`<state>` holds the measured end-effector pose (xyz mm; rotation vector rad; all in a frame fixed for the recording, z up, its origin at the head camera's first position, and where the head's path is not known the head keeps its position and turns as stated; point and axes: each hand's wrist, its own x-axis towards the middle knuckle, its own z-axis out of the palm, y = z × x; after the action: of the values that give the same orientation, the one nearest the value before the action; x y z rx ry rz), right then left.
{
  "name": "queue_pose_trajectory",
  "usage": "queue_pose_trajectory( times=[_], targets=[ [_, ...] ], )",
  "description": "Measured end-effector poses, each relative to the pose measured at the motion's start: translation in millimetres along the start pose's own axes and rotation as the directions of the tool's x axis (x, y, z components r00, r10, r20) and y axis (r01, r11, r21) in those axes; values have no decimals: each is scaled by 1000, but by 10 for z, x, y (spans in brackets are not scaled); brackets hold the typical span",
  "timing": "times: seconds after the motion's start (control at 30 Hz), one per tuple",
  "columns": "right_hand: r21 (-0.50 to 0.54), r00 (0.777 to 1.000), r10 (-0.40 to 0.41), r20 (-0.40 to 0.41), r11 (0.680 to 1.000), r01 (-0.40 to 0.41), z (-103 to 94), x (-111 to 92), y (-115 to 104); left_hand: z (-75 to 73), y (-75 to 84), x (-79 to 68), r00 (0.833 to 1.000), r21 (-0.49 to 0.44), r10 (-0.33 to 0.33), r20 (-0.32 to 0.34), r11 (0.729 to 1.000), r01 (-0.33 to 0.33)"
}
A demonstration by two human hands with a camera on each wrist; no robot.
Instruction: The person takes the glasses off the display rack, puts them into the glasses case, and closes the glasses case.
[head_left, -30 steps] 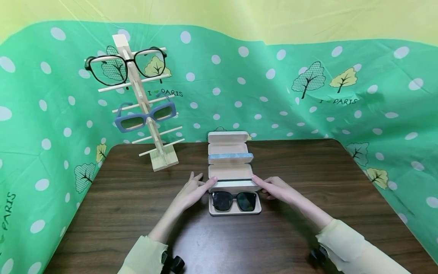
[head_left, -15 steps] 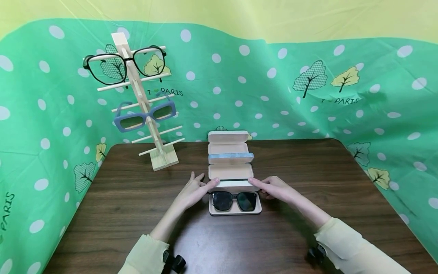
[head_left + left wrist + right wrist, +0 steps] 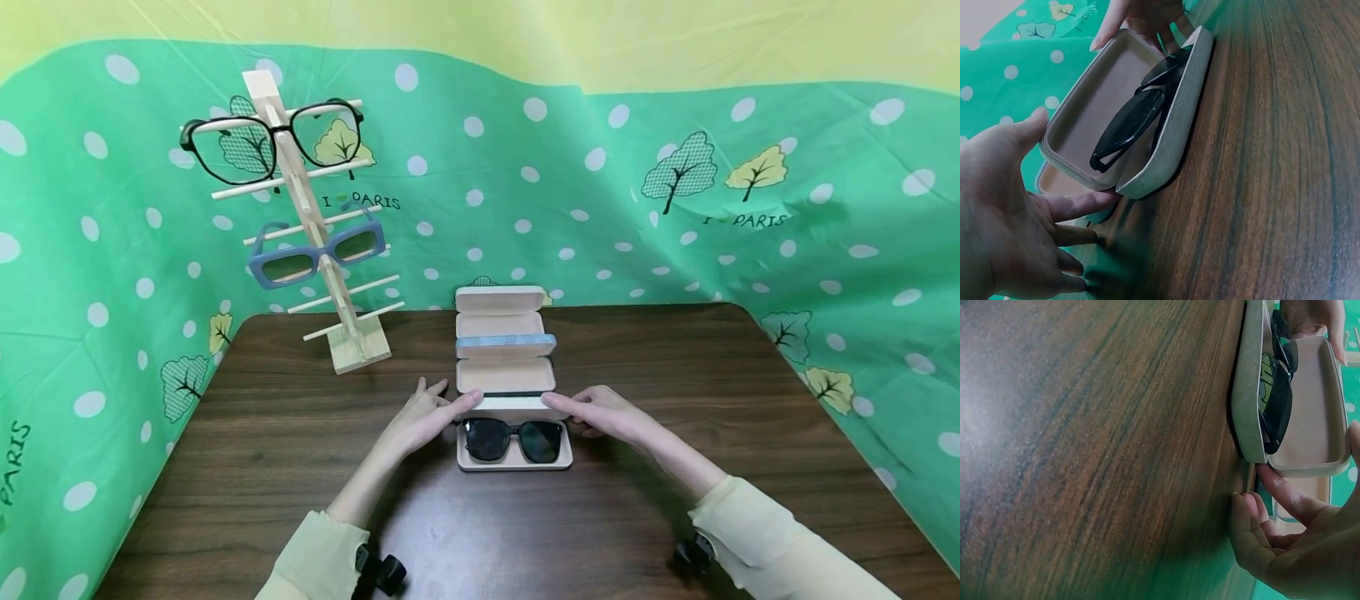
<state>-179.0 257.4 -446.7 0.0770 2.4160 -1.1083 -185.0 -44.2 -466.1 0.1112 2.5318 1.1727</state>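
Note:
Front centre in the head view, an open glasses case (image 3: pixel 517 468) with a pale lining lies on the table. Folded black sunglasses (image 3: pixel 540 442) sit in its base, and its lid (image 3: pixel 1094 106) stands raised behind them. My left hand (image 3: pixel 423 423) holds the lid's left end, thumb at the upper edge and index finger low by the hinge; the other fingers spread out. At the right end my right hand (image 3: pixel 607 412) holds the lid likewise, thumb at its edge and index finger under the hinge corner, as the right wrist view (image 3: pixel 1297 534) shows.
Two more open cases, one with a blue edge (image 3: pixel 506 342), stand in line behind. A wooden display rack (image 3: pixel 360 343) at the back left bears black-framed glasses (image 3: pixel 277 129) and blue-framed sunglasses (image 3: pixel 325 254). A green dotted cloth (image 3: pixel 592 200) hangs behind the brown table (image 3: pixel 637 533).
Both thumbs have slid slightly inward along the lid's upper edge. The case and sunglasses stay where they were.

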Motion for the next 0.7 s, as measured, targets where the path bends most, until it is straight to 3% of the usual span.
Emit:
queue_pose_trajectory(
  times=[0.17, 0.4, 0.7],
  targets=[
    [-14, 1000, -12, 4, 1000, 12, -10, -27, 5, 8, 17, -17, 999, 9, 28, -19, 1000, -28],
    [-61, 1000, -8, -12, 998, 7, -22, -15, 8, 17, 54, -59, 997, 72, 17, -69, 997, -12],
    [-74, 1000, -4, -3, 997, 3, -30, 1, 0, -47, 84, -83, 999, 138, 13, -45, 990, -6]
  ],
)
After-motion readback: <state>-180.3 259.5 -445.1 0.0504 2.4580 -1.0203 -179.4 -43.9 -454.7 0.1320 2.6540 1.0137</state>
